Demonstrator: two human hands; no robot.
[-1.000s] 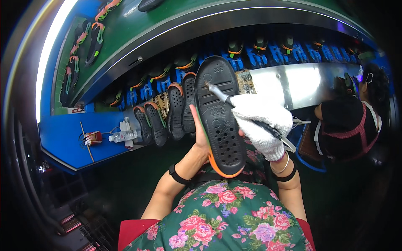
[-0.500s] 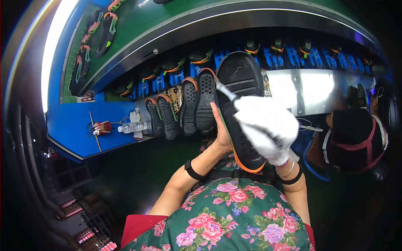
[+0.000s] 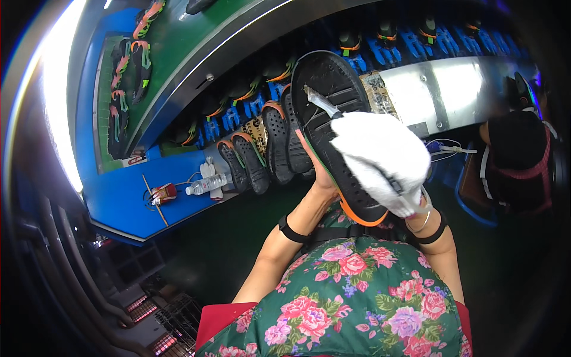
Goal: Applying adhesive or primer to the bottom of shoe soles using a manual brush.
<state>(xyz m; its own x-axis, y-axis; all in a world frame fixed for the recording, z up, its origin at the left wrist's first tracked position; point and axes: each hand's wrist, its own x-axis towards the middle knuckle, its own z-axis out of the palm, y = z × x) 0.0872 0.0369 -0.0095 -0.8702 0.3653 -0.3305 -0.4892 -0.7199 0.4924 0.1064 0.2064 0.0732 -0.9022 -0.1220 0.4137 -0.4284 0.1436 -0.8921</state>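
Left hand [image 3: 323, 177] holds sole [image 3: 326, 134] edge; gap between forearm [image 3: 269, 256], table [image 3: 119, 199].

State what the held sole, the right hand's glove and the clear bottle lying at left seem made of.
Sole: probably rubber or foam, matte black, given its dull, molded, perforated surface. Glove: likely fabric, perhaps knitted, matte white, judging by its soft, fuzzy outline. Bottle: apparently thin plastic, glossy, since it is see-through and catches highlights.
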